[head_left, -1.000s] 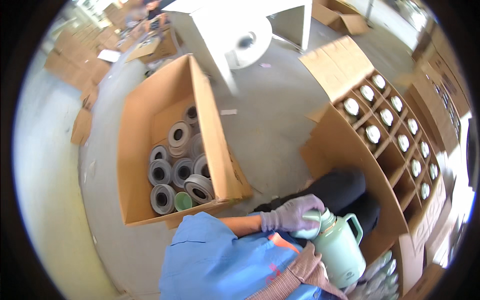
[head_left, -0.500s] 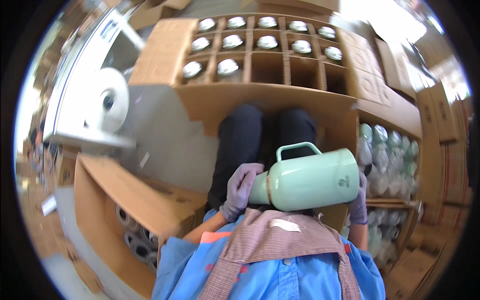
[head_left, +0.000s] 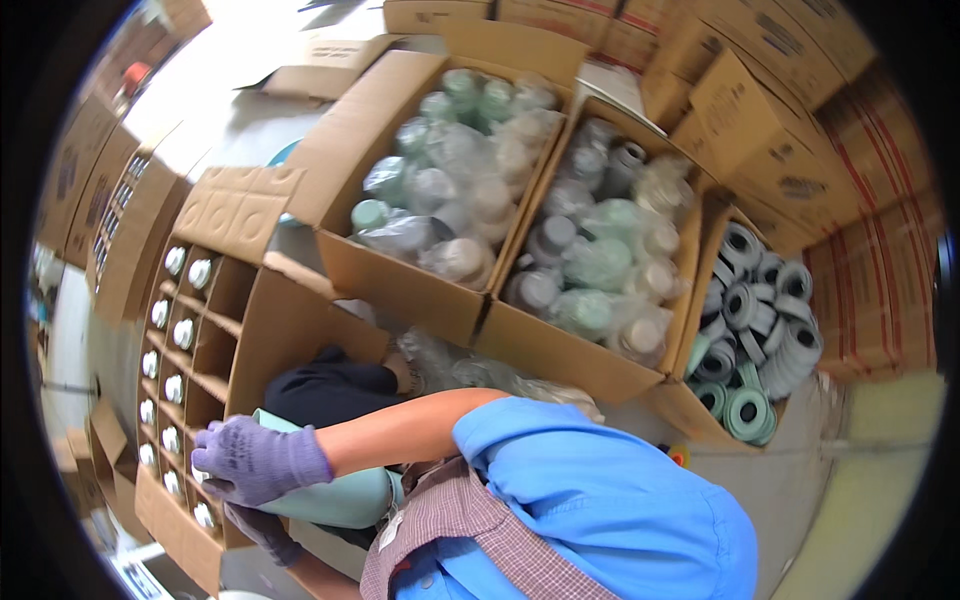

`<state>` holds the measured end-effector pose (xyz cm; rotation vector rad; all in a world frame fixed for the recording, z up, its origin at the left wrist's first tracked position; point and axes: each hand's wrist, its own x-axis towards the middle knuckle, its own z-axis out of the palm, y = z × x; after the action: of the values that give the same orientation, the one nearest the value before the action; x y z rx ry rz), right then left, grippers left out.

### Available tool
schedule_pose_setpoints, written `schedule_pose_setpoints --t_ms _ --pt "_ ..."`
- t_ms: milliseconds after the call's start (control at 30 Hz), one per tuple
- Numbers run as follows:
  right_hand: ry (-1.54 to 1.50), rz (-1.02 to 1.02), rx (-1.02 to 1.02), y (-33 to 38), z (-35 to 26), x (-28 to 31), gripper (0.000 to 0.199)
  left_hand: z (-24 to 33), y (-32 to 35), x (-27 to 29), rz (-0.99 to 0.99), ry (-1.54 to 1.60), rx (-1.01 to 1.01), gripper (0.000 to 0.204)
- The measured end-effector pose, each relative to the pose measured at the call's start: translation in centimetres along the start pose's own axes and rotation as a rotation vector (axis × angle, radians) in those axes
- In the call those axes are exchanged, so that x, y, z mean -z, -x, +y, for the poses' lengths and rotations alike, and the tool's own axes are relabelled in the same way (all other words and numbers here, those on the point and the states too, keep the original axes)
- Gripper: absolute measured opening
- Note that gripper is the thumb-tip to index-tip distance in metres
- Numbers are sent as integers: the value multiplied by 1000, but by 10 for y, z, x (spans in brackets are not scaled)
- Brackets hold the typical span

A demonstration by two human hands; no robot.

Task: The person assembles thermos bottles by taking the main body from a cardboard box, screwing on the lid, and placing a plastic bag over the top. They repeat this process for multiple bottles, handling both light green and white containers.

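Observation:
A mint-green thermos jug (head_left: 350,500) lies tilted in front of my apron, its collar and neck end towards my body. My right hand (head_left: 258,460), in a purple knit glove, reaches across with its fingers curled over the jug's far end. Below it, my left hand (head_left: 262,535), gloved too and in shadow, is closed against the jug's lower side; its fingertips are partly hidden. Just beyond both hands stands a divided carton (head_left: 255,360) with silver-topped vessels (head_left: 183,333) in several compartments.
Two open cartons (head_left: 400,270) (head_left: 570,350) hold plastic-wrapped mint, white and grey pieces. At the right, another carton (head_left: 690,400) holds grey and green ring-shaped parts (head_left: 748,412). Stacked closed boxes (head_left: 860,250) line the far right. Clear plastic bags (head_left: 470,375) lie near my knee.
The view has swung to the right, bringing the cartons of wrapped pieces into the middle. The jug stays with my hands; my right hand now covers its far end, and my left hand has left its neck.

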<state>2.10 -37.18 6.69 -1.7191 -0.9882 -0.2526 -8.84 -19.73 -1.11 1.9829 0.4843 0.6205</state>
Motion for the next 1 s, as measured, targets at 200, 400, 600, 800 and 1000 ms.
schedule_pose_setpoints --t_ms 200,400,600,800,1000 --pt "374 581 -162 130 72 235 20 41 4 -3 -260 -298 -318 29" --pt "1401 704 -1363 431 45 403 60 20 -2 -3 -260 -137 -368 31" --pt "794 1123 -1694 607 32 390 76 45 13 -16 -276 -75 -286 32" --pt "1422 469 -1493 535 27 422 44 43 16 -8 -237 41 -164 35" --pt "371 541 -517 199 63 360 46 72 -21 -30 -162 527 -14 51"
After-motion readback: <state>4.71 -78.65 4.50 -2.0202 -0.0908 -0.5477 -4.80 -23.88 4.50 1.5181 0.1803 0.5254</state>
